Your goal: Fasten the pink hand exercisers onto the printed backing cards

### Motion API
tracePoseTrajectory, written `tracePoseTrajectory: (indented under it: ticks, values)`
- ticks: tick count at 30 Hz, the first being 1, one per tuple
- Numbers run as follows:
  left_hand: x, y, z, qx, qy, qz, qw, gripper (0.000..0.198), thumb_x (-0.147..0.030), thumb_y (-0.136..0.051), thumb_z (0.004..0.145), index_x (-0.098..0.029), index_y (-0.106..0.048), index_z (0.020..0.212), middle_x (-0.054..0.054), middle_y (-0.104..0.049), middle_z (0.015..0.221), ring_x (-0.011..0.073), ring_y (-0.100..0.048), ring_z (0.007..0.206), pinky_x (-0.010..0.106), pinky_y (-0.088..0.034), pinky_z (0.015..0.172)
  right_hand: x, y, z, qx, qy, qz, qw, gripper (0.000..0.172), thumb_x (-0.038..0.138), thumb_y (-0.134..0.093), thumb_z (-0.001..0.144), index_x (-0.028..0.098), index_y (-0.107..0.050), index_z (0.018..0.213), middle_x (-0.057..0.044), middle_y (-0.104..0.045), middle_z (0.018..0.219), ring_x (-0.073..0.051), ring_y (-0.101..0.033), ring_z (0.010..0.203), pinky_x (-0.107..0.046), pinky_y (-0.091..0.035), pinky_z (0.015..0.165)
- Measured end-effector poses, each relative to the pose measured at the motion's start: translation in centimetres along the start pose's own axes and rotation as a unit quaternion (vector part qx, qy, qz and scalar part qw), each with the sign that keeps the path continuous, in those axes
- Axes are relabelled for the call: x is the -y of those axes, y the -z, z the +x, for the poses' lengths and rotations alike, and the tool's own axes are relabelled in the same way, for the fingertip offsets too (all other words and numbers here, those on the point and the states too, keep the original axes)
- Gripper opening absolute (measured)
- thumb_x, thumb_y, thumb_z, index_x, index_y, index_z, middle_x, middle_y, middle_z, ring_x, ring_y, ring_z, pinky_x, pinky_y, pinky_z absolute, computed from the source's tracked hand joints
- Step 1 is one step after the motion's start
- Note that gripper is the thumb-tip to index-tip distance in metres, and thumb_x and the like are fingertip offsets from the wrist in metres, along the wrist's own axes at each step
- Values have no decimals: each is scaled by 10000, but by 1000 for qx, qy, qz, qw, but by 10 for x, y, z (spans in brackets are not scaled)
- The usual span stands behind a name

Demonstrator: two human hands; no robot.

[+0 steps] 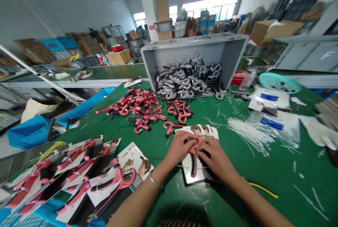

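Observation:
In front of me, a pink hand grip strengthener (194,165) with black foam on its handle lies over a printed backing card (201,173). My left hand (179,147) is closed on its curved top end. From the other side my right hand (215,155) pinches close to its spring; any small item between those fingertips is hidden. More printed cards (206,130) lie under and just beyond my hands. A loose pink grip strengthener (171,127) sits beside the left fingers. By my right forearm a yellow-and-black tool handle (261,188) shows.
Pink grip strengtheners (139,103) are heaped beyond my left hand. A tipped grey crate (194,40) holds grey ones (187,79). White cable ties (248,133) lie right, near plastic bags (277,128) and a turquoise dish (280,79). Carded strengtheners (113,177) overlap at left. A person (190,28) is behind the crate.

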State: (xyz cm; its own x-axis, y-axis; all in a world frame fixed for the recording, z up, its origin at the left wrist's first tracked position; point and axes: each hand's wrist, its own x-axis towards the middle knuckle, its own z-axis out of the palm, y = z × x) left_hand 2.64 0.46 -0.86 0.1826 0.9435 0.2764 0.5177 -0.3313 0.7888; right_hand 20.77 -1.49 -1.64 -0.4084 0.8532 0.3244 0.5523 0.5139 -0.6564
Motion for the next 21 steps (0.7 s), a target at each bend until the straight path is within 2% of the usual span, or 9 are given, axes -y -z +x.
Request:
tracePoseTrajectory:
  ticks: [3,7,10,15,21]
  values:
    - [0,-8,-5,-23,-8,26,999,103,-219,-651,858,-226,-750,885,30,-725,862,211,-598,916,363,-418,881,-4,0,5,-11,-18,60,998,105,269,-611,906,246,-667,821,-47,-610,988,-236,-549,1008,-416,-446,920]
    - [2,-10,-9,-4,-32,47,998,120,-172,-658,851,-237,-759,864,24,-749,880,213,-590,920,376,-401,892,-6,3,8,-38,-54,134,989,135,290,-587,918,243,-675,826,-49,-605,1103,-228,-551,1084,-423,-409,992]
    - [2,-9,-9,1,-36,21,999,129,-168,-658,853,-239,-761,883,25,-756,906,207,-603,931,378,-404,910,-7,2,7,-35,-66,116,990,155,308,-573,926,257,-688,836,-49,-600,1186,-251,-517,1160,-471,-357,1036]
    - [5,-10,-11,-18,-16,-33,999,150,-184,-634,872,-240,-761,928,33,-751,946,206,-621,971,379,-411,943,-8,2,2,25,-26,82,996,178,320,-528,958,270,-684,889,-39,-533,1359,-267,-440,1278,-502,-305,1078]
    - [7,-10,-12,-16,-3,-37,999,146,-191,-638,866,-240,-765,920,38,-750,925,213,-625,965,384,-420,945,-8,2,1,35,-25,76,996,176,333,-528,955,267,-684,907,-47,-524,1381,-281,-447,1278,-517,-325,1074]
